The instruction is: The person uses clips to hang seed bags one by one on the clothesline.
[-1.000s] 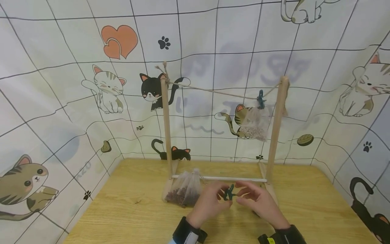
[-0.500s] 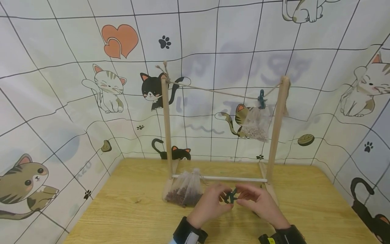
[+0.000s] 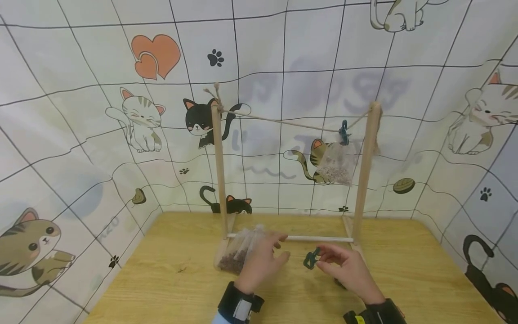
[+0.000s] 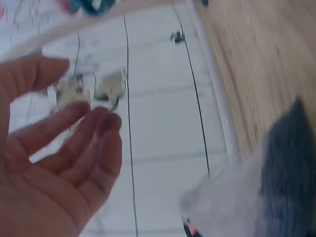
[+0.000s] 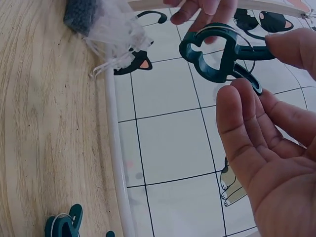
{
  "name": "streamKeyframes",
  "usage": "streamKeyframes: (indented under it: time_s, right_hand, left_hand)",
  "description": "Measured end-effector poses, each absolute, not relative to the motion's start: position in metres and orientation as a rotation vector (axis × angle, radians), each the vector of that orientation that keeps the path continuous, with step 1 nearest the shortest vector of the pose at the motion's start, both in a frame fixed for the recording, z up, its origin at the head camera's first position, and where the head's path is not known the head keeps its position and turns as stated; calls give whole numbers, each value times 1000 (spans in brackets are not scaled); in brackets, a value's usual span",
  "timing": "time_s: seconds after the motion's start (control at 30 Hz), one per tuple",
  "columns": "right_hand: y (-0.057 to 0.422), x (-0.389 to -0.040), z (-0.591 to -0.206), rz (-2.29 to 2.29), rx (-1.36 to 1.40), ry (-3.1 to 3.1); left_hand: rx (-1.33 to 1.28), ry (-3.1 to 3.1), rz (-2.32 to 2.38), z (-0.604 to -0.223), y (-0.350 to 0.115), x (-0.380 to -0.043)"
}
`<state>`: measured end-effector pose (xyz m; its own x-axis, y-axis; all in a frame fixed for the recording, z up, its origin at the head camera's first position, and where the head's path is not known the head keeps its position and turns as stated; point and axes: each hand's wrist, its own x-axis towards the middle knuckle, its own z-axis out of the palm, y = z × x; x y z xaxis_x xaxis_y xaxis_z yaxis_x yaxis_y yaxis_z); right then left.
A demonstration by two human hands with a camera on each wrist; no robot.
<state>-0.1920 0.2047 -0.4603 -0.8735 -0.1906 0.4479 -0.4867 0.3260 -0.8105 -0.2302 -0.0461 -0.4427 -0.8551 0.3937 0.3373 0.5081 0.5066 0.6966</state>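
Observation:
Between thumb and fingers, my right hand [image 3: 346, 267] pinches a dark green spring clip [image 3: 310, 259] by its handles; its rounded loop shows large in the right wrist view. My left hand [image 3: 261, 263] holds nothing, its fingers loosely bent and spread apart from the clip. It overlaps the right side of a white mesh drawstring bag [image 3: 236, 252] in the head view. That bag sits on the table with dark reddish bits inside. A second mesh bag [image 3: 336, 166] with pale contents hangs from the rope [image 3: 279, 120], held there by another green clip [image 3: 343, 133].
The rope sags between two wooden posts, the left post [image 3: 220, 166] and the right post [image 3: 365, 175]. A white rod [image 3: 319, 238] joins them low down. More green clips [image 5: 64, 226] lie on the wooden table [image 3: 162, 279]. Cat-print cloth surrounds the table.
My left hand has come away from the clip and moved left, over to the bag on the table. The clip stays in my right hand, which has hardly moved.

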Motion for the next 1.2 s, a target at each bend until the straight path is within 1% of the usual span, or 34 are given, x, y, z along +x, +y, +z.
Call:
streamKeyframes:
  time_s: [0.17, 0.27, 0.5, 0.77, 1.03, 1.2]
  right_hand:
    - [205, -192, -461, 1542, 605, -2312]
    - [205, -191, -460, 1528, 602, -2313]
    - [203, -190, -459, 1461, 451, -2367]
    - [206, -189, -459, 1514, 369, -2380]
    - [209, -190, -459, 1544, 389, -2381]
    - [210, -190, -460, 1534, 430, -2373]
  left_hand:
    - [-537, -2507, -1206, -453, -65, -252]
    - [-449, -2495, -1169, -461, -72, -264]
    - [-461, -2526, -988, -477, -83, -283]
    - [-421, -2607, -1064, -484, -83, -290]
    - [-359, -2581, -1074, -489, -83, -291]
    - [-363, -2566, -1045, -488, -84, -291]
